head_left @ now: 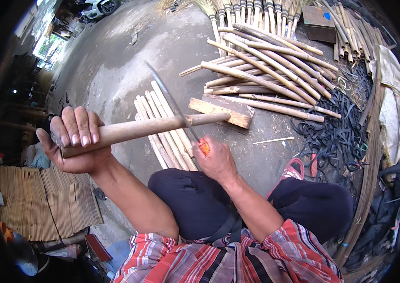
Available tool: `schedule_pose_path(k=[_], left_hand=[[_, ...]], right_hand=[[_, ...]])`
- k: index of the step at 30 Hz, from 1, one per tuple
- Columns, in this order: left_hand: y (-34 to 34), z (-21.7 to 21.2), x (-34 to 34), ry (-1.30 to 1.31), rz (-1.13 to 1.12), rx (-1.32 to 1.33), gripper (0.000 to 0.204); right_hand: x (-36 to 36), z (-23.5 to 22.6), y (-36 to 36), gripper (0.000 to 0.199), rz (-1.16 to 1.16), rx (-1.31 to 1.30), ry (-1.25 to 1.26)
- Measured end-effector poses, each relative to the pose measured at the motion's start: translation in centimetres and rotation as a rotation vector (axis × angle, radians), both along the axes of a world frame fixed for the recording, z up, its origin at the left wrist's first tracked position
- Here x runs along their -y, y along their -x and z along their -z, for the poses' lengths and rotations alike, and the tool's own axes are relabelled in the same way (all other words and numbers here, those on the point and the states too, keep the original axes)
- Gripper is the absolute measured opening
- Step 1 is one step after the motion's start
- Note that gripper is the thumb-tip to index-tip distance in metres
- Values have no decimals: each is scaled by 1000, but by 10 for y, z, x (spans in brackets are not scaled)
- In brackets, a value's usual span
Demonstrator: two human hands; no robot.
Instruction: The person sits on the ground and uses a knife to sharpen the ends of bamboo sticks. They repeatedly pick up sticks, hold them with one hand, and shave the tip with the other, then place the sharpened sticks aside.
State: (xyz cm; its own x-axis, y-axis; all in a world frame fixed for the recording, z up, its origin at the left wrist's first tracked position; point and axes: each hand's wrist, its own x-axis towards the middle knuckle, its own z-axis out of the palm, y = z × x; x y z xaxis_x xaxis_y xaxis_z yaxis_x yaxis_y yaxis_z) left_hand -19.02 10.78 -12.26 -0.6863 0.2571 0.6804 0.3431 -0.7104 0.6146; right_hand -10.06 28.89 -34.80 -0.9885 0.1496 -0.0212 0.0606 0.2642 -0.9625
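Observation:
My left hand (83, 141) is closed round the near end of a bamboo pole (152, 129). The pole slants to the right, its far end over a wooden block (223, 112). In my right hand (216, 160) is the orange handle of a long knife (174, 104) with a thin, slightly curved blade. That blade crosses the pole near its far end and points away to the upper left; whether its edge touches the pole I cannot tell. Below the pole, several pale, smooth sticks (164, 137) lie side by side on the floor.
A heap of bamboo poles (266, 70) lies beyond the block, with several brooms (256, 12) behind it. Black rubber strips (332, 127) tangle at the right, beside a long plank (367, 179). A slatted mat (44, 203) lies at the lower left. A cardboard box (319, 23) stands far right.

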Motion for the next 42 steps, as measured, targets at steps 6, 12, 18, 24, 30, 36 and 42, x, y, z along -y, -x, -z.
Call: schedule_pose_path(k=[6,12,18,24,30,36,42], left_hand=[[8,-2,0,29,-174,-13,64],[44,67,-4,268,-905,-64,70],[75,236,-39,951,-689,372,46],[100,291,-8,635,-830,581,33],[68,388,77,883,-939,1129,28],[65,478,125,1215,-1067,1310,45],[162,417,47,1499,-1288,694,57]], right_hand=[[-18,84,8,35,140,303,-102],[-42,182,-16,38,143,568,-177],[-61,183,-27,38,124,596,-296],[-81,197,-43,37,113,554,-318],[-74,197,-41,33,144,583,-213],[-77,197,-35,33,170,548,-188],[-73,200,-35,31,241,565,-99]])
